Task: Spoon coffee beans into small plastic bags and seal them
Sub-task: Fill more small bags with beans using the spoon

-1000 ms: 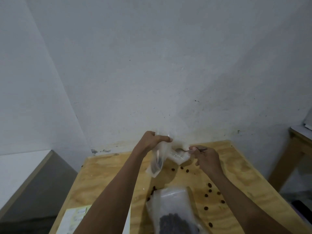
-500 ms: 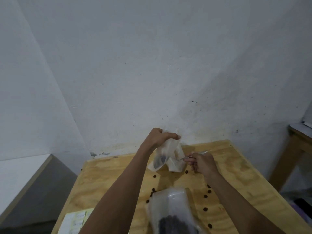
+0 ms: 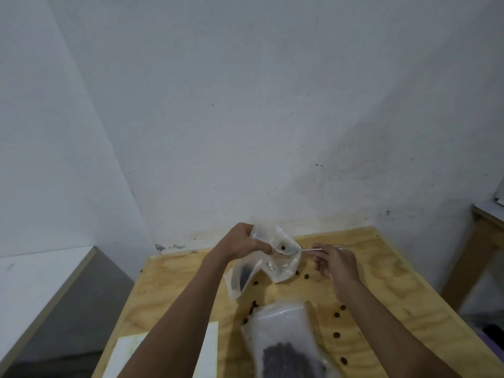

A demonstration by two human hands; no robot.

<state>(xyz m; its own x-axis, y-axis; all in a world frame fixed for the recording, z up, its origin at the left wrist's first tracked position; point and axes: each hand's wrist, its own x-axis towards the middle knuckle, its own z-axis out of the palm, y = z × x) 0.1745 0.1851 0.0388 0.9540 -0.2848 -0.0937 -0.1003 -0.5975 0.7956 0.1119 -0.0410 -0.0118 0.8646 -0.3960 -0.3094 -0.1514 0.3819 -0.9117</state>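
No legible brand or writing anywhere; the white paper sheet (image 3: 210, 347) at the near-left table (image 3: 395, 282) edge is too blurred to read. Left hand (image 3: 242, 245) pinches the mouth of a small clear plastic bag (image 3: 268, 261) above the table, fingers closed on its rim; a few dark beans sit in the bag's lower left corner. Right hand (image 3: 336, 264) grips a metal spoon (image 3: 297, 251), fingers closed on the handle, bowl inside the bag opening w/ one bean on it. Vs 0.5 s ago: bag mouth spread wider, spoon bowl now further in. Larger bag of coffee beans (image 3: 286, 347) lies nearer; loose beans (image 3: 337, 314) scattered on the table.
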